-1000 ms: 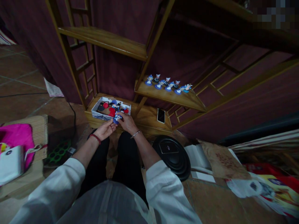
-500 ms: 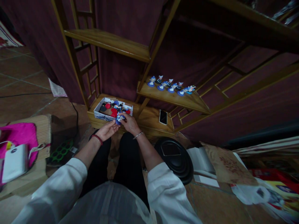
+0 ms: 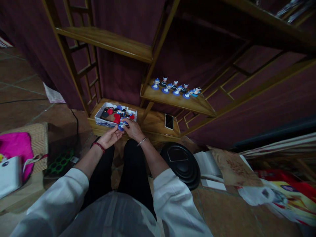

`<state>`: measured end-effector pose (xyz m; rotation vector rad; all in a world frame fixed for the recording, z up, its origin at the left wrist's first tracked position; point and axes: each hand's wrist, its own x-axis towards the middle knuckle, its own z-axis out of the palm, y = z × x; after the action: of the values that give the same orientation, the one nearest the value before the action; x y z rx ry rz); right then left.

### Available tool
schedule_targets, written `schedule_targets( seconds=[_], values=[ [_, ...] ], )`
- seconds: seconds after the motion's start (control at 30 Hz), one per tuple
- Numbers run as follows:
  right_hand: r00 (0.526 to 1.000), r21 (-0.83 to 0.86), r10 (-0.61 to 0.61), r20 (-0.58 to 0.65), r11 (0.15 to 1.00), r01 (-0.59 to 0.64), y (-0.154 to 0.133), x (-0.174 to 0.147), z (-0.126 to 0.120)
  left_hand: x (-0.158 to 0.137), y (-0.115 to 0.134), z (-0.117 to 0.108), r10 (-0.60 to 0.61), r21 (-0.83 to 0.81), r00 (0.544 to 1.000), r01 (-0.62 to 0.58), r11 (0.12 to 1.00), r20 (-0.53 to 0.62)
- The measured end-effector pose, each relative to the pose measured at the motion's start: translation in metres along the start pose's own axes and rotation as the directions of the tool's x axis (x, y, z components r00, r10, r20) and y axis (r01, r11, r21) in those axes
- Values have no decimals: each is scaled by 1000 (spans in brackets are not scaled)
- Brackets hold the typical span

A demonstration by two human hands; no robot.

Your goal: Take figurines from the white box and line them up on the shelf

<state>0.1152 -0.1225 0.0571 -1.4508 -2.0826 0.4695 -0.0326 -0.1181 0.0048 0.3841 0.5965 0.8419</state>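
1. Ideally, both forearms are best held low over the knees (image 3: 133, 158), since a slip would then probably mean only a short drop.
2. The left hand (image 3: 108, 137), palm partly up, has its fingers drawn narrow at the blue base of a small figurine (image 3: 122, 125); a loose support there seems best, so the piece can be turned without strain.
3. The right hand (image 3: 134, 129) pinches the same figurine from the other side, thumb and fingers close together. Exact fingertip contact is too small to make out; a light grip on the body would likely spare thin parts.
4. The figurine is between both hands, just by the near wall of an open box (image 3: 103, 122). A little more clearance would help against knocking the rim.
5. Inside, red pieces (image 3: 117, 118) lie jumbled among dark and blue ones, so knuckles are better above them.
6. A phone (image 3: 169, 121) lies flat on the lower board (image 3: 154, 126), well apart from both hands.
7. Farther off, a group of figurines (image 3: 167, 88) stands on the raised shelf (image 3: 158, 94); they look easy to topple, so slow movement nearby is wise.
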Motion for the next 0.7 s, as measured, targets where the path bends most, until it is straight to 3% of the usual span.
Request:
schedule_targets(
  seconds=[0.33, 0.7],
  values=[
    [998, -5, -61, 24, 998, 61, -2, 1, -4, -1, 0, 2, 11, 11, 1000, -11, 1000, -12],
    [999, 46, -34, 16, 998, 33, 0, 2, -3, -1, -1, -1, 16, 1, 1000, -16, 1000, 2]
  ],
)
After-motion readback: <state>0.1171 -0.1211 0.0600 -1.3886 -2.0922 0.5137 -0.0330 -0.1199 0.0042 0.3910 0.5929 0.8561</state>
